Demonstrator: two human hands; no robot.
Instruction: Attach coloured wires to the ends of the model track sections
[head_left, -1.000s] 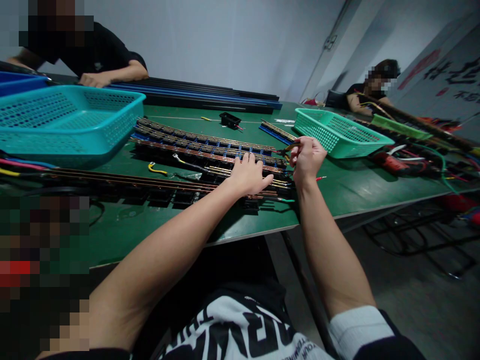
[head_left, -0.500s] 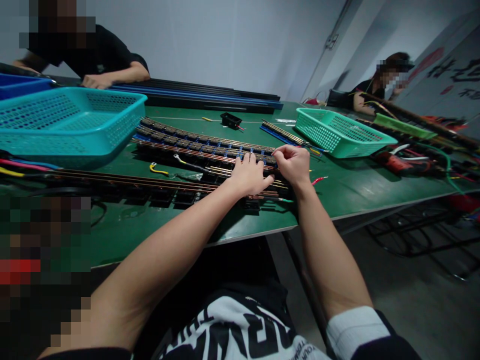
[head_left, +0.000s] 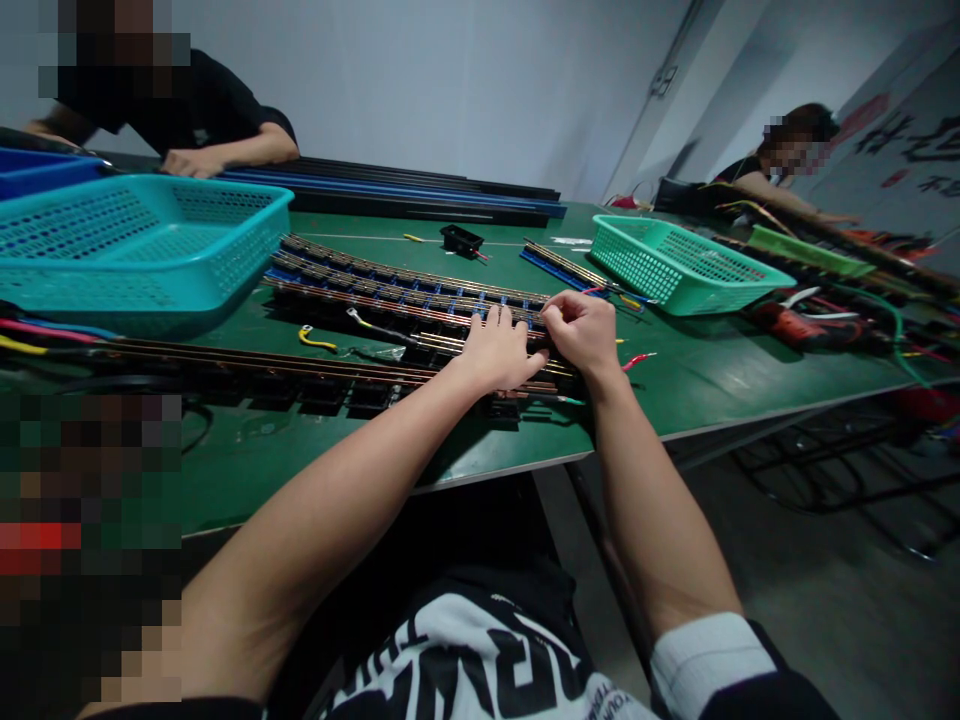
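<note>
Several long strips of copper-coloured bars on black and blue supports (head_left: 390, 290) lie side by side on the green table. My left hand (head_left: 496, 352) rests on them with its fingers spread, palm down. Beside it, at the strips' right ends, my right hand (head_left: 583, 328) is closed, thumb and forefinger pinched together; what they hold is too small to make out. A red wire end (head_left: 637, 361) sticks out to the right of that hand. A nearer strip with copper bars (head_left: 262, 358) runs left from under my left forearm.
A blue basket (head_left: 247, 235) stands at left, a green basket (head_left: 682, 270) at right. Near the latter lies a red-handled tool (head_left: 806, 325). A small black box (head_left: 461, 241) sits farther back. Two other people work at the table; one person's hand (head_left: 195, 162) rests at far left.
My right hand has shifted very slightly left, still pinched. My left hand has stayed in place. The person at far right has lowered a hand and leaned over the table.
</note>
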